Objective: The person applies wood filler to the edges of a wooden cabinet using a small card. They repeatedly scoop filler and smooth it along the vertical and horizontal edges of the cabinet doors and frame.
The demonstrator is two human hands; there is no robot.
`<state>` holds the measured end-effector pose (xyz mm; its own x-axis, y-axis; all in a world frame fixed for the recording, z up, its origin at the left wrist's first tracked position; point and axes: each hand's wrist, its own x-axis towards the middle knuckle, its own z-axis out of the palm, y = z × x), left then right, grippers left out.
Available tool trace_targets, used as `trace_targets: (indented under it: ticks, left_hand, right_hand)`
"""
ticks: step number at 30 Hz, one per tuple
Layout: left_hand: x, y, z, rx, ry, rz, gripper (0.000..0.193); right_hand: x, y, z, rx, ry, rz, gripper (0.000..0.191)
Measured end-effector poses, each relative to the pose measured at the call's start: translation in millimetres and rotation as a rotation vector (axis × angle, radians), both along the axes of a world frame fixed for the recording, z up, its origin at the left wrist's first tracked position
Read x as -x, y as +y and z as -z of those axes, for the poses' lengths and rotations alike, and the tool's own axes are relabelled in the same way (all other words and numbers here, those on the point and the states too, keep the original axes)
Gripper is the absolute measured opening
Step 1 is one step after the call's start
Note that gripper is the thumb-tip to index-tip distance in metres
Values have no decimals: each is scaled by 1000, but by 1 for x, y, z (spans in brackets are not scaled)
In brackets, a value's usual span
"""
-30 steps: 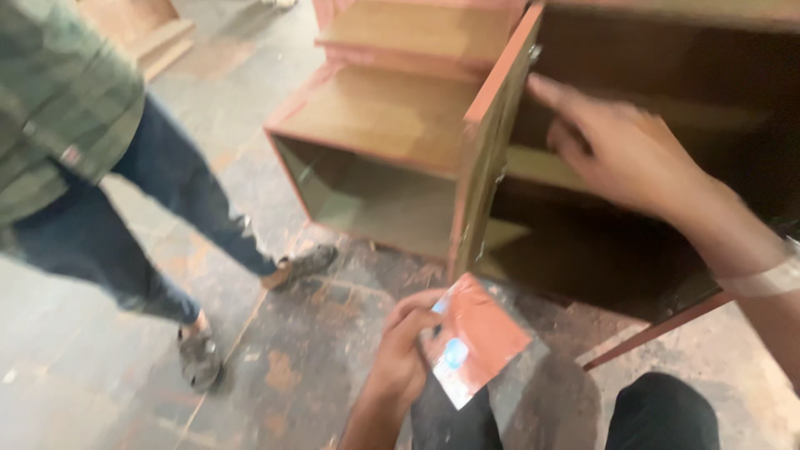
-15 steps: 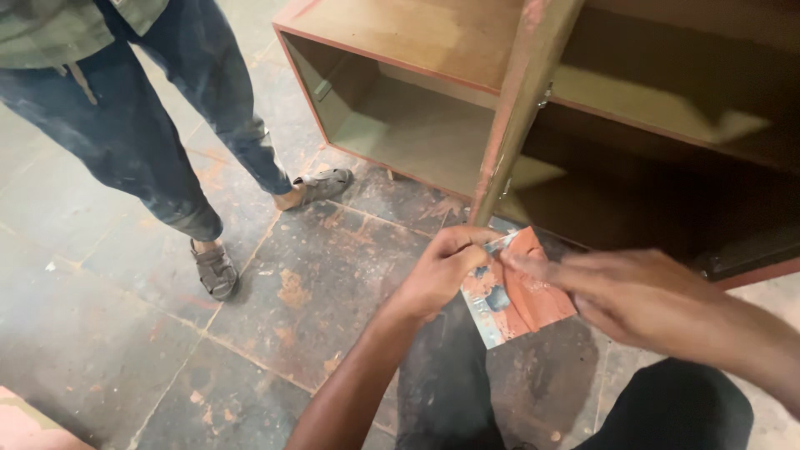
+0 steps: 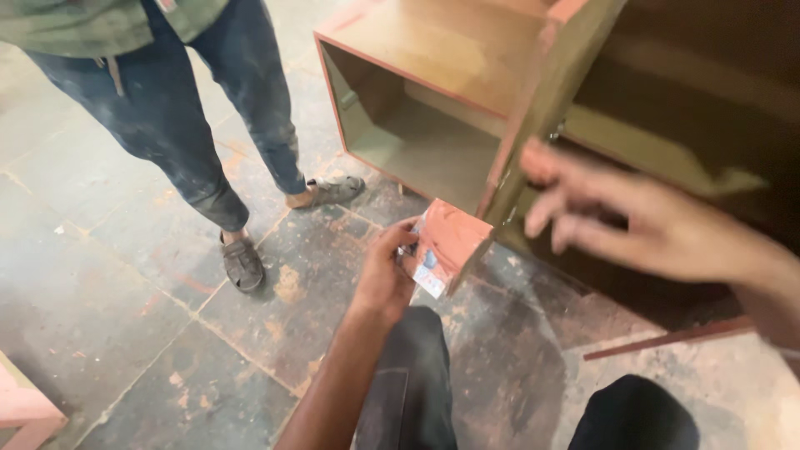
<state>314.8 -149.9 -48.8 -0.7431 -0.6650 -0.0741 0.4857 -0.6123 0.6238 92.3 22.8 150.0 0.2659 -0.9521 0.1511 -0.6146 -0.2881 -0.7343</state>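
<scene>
Since half a second back, our right hand [image 3: 658,225] has let go of the small reddish pack [image 3: 446,246] and lifted up toward the cabinet edge; it was on the pack with the left hand then, now it is well apart from it. The view has also dropped a little closer to the floor.

Left hand [image 3: 385,271]: fingers curled round the left edge of the pack, thumb on top, a firm pinch. The pack sits in the air in front of our knees, just below the bottom corner of the upright wooden panel [image 3: 542,108].

Right hand: fingers spread and loose, holding nothing, blurred with motion, in front of the dark open cabinet [image 3: 692,100].

The pack: flat, squarish, reddish-brown face with a wood-like grain, a paler bluish-white patch at its lower corner. We cannot tell whether it is opened or sealed.

Progress, as we judge it: the pack is in hand and brought up to the work, but nothing from it is seen on the cabinet yet; most of the handling looks to be left.

Nearby: another person's legs [image 3: 208,125] in dusty jeans and sandals stand on the stained stone floor [image 3: 125,317], beside the open wooden box [image 3: 417,125].
</scene>
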Motion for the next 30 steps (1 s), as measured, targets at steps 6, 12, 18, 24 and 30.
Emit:
trace_targets:
  ticks: [6,12,18,24,30]
  left_hand:
    - [7,13,-33,-29,170,-38,45]
    - [11,-1,-56,-65,250,-3,51]
    - [14,-11,-51,-76,329,-2,52]
    - [10,-17,-21,-127,259,-102,47]
    - [33,-13,2,-215,264,-64,44]
  right_hand:
    - [-6,-30,-70,410,1384,512,73]
    - [-3,-40,-85,542,1947,367,71]
    - [-25,-22,-69,586,2514,389,75]
    - [-1,-23,-58,197,2102,358,85]
    - [42,-63,-54,594,1492,314,62]
